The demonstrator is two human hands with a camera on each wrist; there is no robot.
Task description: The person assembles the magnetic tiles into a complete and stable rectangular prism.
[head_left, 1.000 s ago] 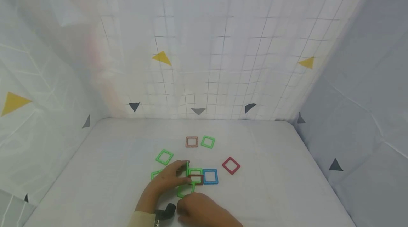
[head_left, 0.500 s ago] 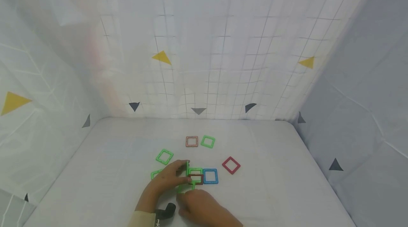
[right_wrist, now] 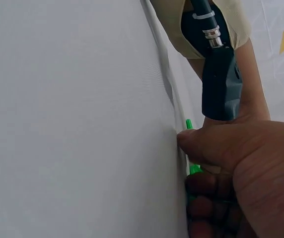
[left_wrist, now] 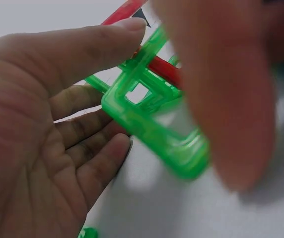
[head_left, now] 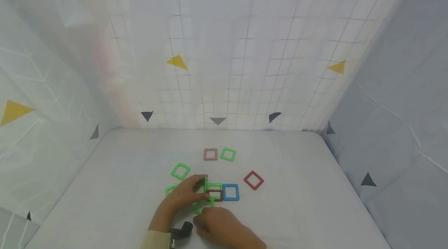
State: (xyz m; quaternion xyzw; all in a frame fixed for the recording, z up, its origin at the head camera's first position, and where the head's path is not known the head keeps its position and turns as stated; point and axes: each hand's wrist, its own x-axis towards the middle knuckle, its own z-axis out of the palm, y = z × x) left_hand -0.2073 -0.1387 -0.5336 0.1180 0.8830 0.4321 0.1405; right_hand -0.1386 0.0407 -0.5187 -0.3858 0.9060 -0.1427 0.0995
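On a white table (head_left: 297, 183), a small structure of green and red square frames (head_left: 214, 191) is held between thumb and fingers of the left hand (head_left: 183, 194), with a blue frame (head_left: 238, 193) laid just beside it. Right hand (head_left: 218, 223) fingers are curled at the near green frame (left_wrist: 147, 136); whether it is pinched cannot be told.
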